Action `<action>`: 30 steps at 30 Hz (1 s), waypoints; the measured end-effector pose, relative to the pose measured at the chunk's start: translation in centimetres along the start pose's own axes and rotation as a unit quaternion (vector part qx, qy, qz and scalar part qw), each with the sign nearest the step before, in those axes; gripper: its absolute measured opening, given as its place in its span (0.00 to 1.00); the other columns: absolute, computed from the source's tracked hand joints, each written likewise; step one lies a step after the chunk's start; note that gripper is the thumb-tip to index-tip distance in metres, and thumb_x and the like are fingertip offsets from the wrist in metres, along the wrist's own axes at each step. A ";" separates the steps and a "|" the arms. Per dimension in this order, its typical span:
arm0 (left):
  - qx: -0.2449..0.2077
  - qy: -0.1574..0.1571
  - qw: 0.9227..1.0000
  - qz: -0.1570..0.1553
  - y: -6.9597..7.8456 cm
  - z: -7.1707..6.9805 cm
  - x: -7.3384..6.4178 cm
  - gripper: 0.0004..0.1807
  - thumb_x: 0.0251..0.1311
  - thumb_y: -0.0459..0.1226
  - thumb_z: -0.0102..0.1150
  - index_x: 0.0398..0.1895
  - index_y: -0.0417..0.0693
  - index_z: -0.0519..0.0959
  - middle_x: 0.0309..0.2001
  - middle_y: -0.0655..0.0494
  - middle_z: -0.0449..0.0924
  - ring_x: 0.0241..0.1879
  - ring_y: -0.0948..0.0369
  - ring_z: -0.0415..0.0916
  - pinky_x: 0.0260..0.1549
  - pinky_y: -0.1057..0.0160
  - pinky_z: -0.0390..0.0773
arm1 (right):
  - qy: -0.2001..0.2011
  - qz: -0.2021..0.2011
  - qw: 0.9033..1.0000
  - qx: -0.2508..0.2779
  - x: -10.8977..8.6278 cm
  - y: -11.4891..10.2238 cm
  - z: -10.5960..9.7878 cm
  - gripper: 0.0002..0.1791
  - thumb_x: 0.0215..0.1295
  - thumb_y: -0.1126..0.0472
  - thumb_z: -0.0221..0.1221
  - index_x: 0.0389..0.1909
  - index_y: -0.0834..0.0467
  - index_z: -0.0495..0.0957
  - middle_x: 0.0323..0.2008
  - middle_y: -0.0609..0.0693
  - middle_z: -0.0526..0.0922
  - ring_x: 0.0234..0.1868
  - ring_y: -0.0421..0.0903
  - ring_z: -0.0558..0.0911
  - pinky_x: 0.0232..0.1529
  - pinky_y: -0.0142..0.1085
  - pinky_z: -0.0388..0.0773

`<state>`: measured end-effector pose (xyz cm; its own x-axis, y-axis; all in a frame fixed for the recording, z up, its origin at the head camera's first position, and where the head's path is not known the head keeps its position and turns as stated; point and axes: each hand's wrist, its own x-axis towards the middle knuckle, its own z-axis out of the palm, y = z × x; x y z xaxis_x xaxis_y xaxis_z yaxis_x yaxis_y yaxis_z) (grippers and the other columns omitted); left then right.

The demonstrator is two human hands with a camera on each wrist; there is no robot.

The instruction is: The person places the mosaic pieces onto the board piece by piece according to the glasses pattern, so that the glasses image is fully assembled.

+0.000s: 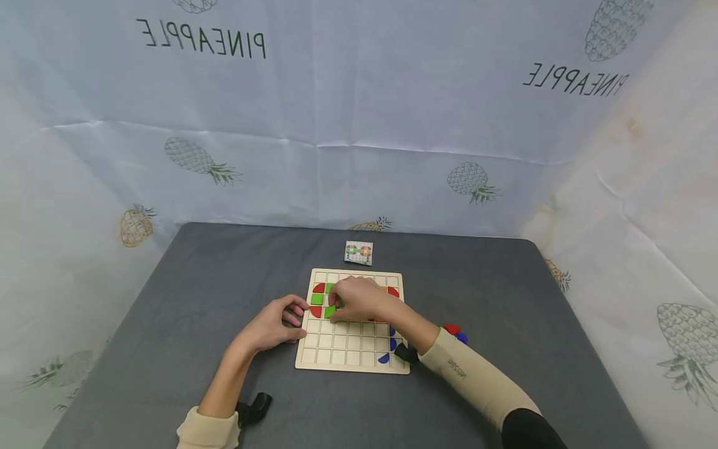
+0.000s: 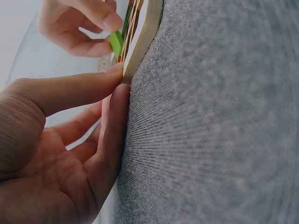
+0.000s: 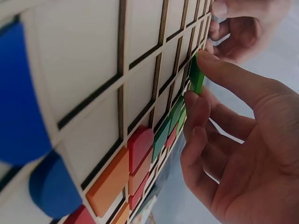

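Observation:
A pale wooden grid board [image 1: 336, 357] lies on the table. At its left edge, my left hand [image 1: 275, 324] holds the board with thumb and fingers. Over the upper left cells, my right hand [image 1: 359, 298] pinches a green square tile [image 3: 196, 74] between thumb and fingertips. The tile tilts close over the grid in the right wrist view. Red rounded pieces [image 1: 316, 312] and another green square [image 1: 317, 299] sit in the left cells. Orange pieces [image 3: 108, 182] are mostly hidden behind my right hand in the head view. Blue rounded pieces [image 1: 384, 358] lie at the board's lower right.
A small printed card [image 1: 359, 252] with a coloured pattern lies beyond the board. Loose red pieces [image 1: 451, 328] and blue pieces [image 1: 462, 337] are heaped right of it, partly behind my right forearm. A pineapple-print cloth [image 1: 336, 125] hangs behind the grey table [image 1: 235, 268].

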<state>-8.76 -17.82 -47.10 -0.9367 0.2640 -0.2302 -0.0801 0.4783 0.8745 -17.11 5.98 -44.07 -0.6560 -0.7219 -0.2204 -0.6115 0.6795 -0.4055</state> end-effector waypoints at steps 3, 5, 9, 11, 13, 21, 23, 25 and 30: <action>0.001 0.000 1.000 0.002 0.0 0.0 0.1 0.26 0.58 0.26 0.77 0.59 0.38 0.80 0.50 0.42 0.78 0.44 0.56 0.80 0.31 0.59 0.85 | 0.003 0.001 1.000 -0.011 0.2 -0.2 0.2 0.13 0.66 0.47 0.76 0.44 0.49 0.88 0.36 0.40 0.87 0.34 0.35 0.80 0.35 0.32 0.77; 0.001 -0.002 1.000 0.003 -0.1 0.0 0.1 0.26 0.58 0.26 0.77 0.59 0.38 0.80 0.50 0.42 0.78 0.44 0.56 0.80 0.31 0.60 0.85 | 0.006 0.001 1.000 -0.017 0.3 -0.2 0.3 0.14 0.65 0.47 0.77 0.44 0.49 0.88 0.36 0.40 0.87 0.33 0.36 0.80 0.35 0.32 0.77; 0.001 -0.001 1.000 0.000 0.0 -0.1 0.3 0.25 0.58 0.26 0.77 0.59 0.39 0.80 0.49 0.43 0.78 0.44 0.56 0.80 0.31 0.60 0.86 | 0.006 0.002 1.000 -0.020 0.4 -0.1 0.4 0.15 0.65 0.47 0.77 0.46 0.49 0.89 0.39 0.41 0.88 0.36 0.36 0.82 0.37 0.31 0.79; 0.003 -0.001 1.000 0.002 0.0 -0.1 0.3 0.25 0.58 0.26 0.77 0.59 0.39 0.80 0.49 0.43 0.78 0.44 0.56 0.80 0.31 0.60 0.86 | 0.002 0.004 1.000 -0.019 0.3 0.0 0.4 0.16 0.65 0.47 0.77 0.48 0.49 0.89 0.42 0.41 0.90 0.39 0.36 0.83 0.38 0.32 0.80; 0.004 0.002 1.000 -0.001 0.0 0.0 0.4 0.25 0.57 0.26 0.77 0.58 0.39 0.80 0.49 0.44 0.78 0.44 0.56 0.80 0.31 0.60 0.85 | -0.001 0.007 1.000 -0.017 0.1 0.2 0.2 0.17 0.65 0.47 0.77 0.49 0.49 0.89 0.43 0.41 0.90 0.41 0.37 0.84 0.40 0.33 0.81; -0.002 0.001 1.000 -0.011 0.1 0.1 0.4 0.25 0.58 0.26 0.77 0.58 0.39 0.80 0.49 0.44 0.77 0.44 0.56 0.79 0.31 0.60 0.86 | 0.022 0.007 0.999 0.039 -2.7 1.7 -1.4 0.18 0.67 0.50 0.75 0.53 0.53 0.89 0.48 0.46 0.91 0.48 0.44 0.88 0.51 0.41 0.86; -0.004 0.000 1.000 -0.009 0.2 0.1 0.4 0.25 0.58 0.26 0.77 0.58 0.38 0.80 0.49 0.43 0.77 0.43 0.57 0.79 0.31 0.59 0.85 | 0.034 0.011 0.998 0.051 -3.7 2.4 -1.9 0.18 0.67 0.50 0.75 0.53 0.53 0.89 0.49 0.47 0.92 0.48 0.44 0.88 0.50 0.40 0.85; -0.006 -0.003 1.000 -0.006 0.2 0.1 0.4 0.25 0.58 0.26 0.77 0.58 0.38 0.80 0.49 0.43 0.77 0.43 0.57 0.79 0.32 0.59 0.85 | 0.043 0.023 0.997 0.065 -4.9 3.0 -2.4 0.18 0.68 0.51 0.75 0.53 0.54 0.89 0.48 0.48 0.92 0.43 0.44 0.87 0.43 0.39 0.84; -0.006 -0.004 1.000 -0.001 0.4 -0.1 0.3 0.25 0.58 0.26 0.77 0.58 0.37 0.79 0.49 0.42 0.77 0.43 0.56 0.79 0.31 0.59 0.84 | 0.056 0.063 0.992 0.093 -7.9 5.1 -3.5 0.17 0.68 0.51 0.74 0.53 0.55 0.89 0.47 0.49 0.91 0.33 0.41 0.80 0.31 0.33 0.76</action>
<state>-9.11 -17.64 -46.82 -0.9336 0.2697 -0.2360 -0.0865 0.4696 0.8787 -16.59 15.61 -41.24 -0.7738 -0.6063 -0.1835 -0.4361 0.7200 -0.5399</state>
